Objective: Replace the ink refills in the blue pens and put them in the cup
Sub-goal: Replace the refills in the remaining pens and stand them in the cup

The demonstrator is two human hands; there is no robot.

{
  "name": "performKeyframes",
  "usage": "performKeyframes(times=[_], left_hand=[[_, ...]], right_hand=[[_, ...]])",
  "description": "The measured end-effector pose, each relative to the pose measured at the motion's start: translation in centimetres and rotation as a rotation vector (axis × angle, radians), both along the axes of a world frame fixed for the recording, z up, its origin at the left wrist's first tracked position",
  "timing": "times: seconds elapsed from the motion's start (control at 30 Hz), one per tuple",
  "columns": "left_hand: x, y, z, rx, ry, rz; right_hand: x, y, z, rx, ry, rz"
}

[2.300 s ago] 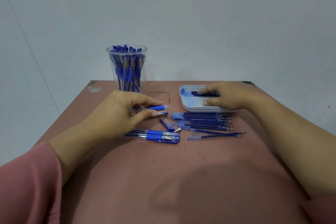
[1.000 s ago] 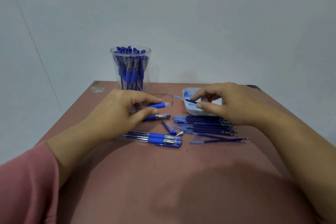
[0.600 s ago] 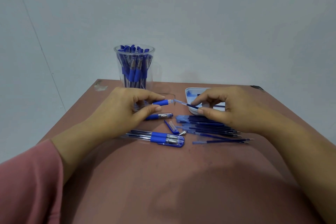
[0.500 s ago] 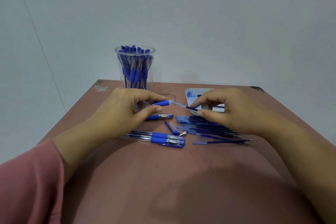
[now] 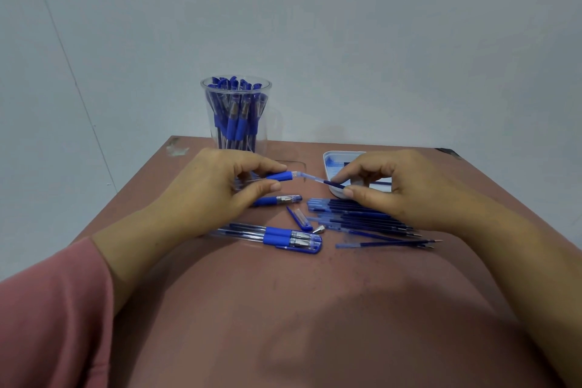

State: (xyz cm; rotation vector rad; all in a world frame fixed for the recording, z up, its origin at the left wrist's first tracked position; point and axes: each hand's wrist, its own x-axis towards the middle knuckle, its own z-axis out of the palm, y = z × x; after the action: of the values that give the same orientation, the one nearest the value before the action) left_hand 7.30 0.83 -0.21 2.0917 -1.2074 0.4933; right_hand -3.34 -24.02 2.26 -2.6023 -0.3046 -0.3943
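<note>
My left hand (image 5: pixel 201 195) grips a blue pen barrel (image 5: pixel 280 176) by its blue grip, open end pointing right. My right hand (image 5: pixel 396 189) pinches an ink refill (image 5: pixel 321 180) between thumb and forefinger, and the refill's left end sits in the barrel's mouth. A clear cup (image 5: pixel 236 115) full of blue pens stands at the table's far left. A white tray (image 5: pixel 333 161) holding refills sits at the back, partly hidden by my right hand.
On the brown table (image 5: pixel 283 309) lie a pile of loose refills (image 5: pixel 362 219), two assembled pens (image 5: pixel 271 235), another pen (image 5: pixel 277 200) under my left hand, a loose cap (image 5: pixel 299 218) and a small metal tip (image 5: pixel 319 229).
My right hand took a refill from the tray, carried it left and brought its end into the barrel held by my left hand.
</note>
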Motion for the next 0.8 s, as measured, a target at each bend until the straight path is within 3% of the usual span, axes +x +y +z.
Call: performKeyframes(times=[0.37,0.6,0.8], left_hand=[[-0.9,-0.4,-0.2,0.053,0.022,-0.105],[-1.5,-0.4,0.4,-0.003,0.035,-0.101],[-1.4,-0.6,0.2,0.017,0.033,-0.113]], right_hand=[[0.4,1.9,-0.5,-0.094,-0.08,0.085],[-0.4,0.5,0.1,-0.053,-0.093,-0.05],[0.4,2.4,-0.8,-0.007,-0.093,0.084]])
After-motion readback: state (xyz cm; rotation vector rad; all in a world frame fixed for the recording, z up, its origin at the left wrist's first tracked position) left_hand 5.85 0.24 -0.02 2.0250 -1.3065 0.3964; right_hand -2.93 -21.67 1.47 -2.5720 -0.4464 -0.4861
